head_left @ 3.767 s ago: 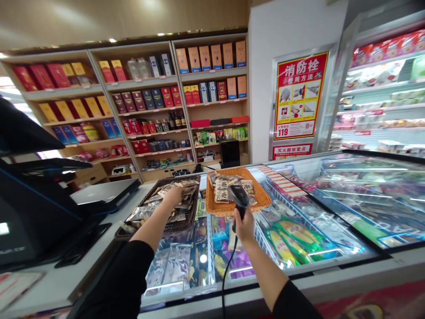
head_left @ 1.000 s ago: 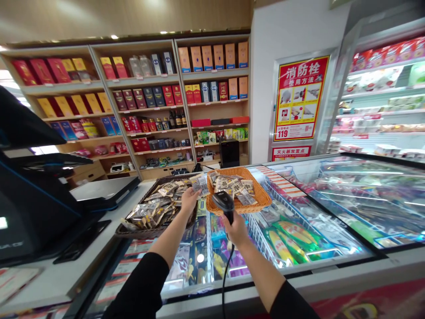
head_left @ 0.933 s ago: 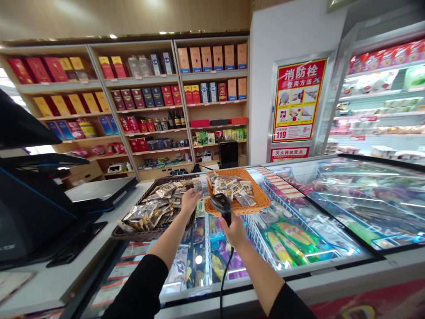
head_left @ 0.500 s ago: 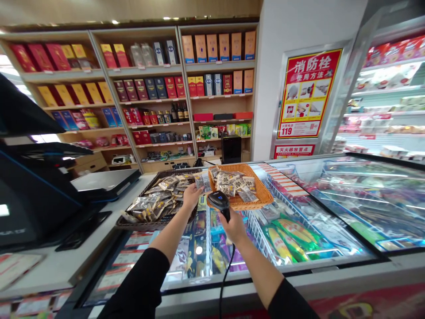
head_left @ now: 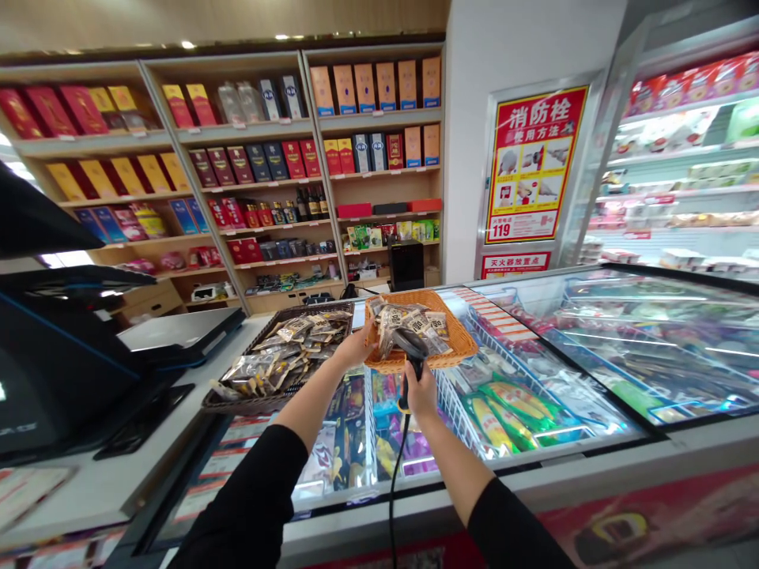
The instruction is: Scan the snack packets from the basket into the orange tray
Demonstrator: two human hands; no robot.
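An orange wicker basket [head_left: 459, 336] holding small clear-and-beige snack packets [head_left: 422, 322] rests on the glass freezer top. My left hand [head_left: 357, 346] is closed at the basket's left rim, its fingertips against a packet [head_left: 384, 341]; the fingers partly hide the grip. In my right hand [head_left: 421, 391] is a black barcode scanner [head_left: 411, 344], held by its handle, with its head over the basket's front and its cord hanging down. Left of my left hand, a dark brown woven tray [head_left: 237, 401] carries a heap of similar packets [head_left: 281, 356].
The glass-topped freezer [head_left: 504, 466] holds frozen goods, including bagged corn [head_left: 495, 415]. At left stand a black checkout machine [head_left: 53, 356] and a flat scale [head_left: 183, 336] on a counter. Behind are shelves of boxed goods [head_left: 254, 166] and a black device [head_left: 406, 265].
My left hand has moved right with a packet, from between the tray and basket to the basket's left rim. The scanner has shifted slightly right, and the view has turned a little right.
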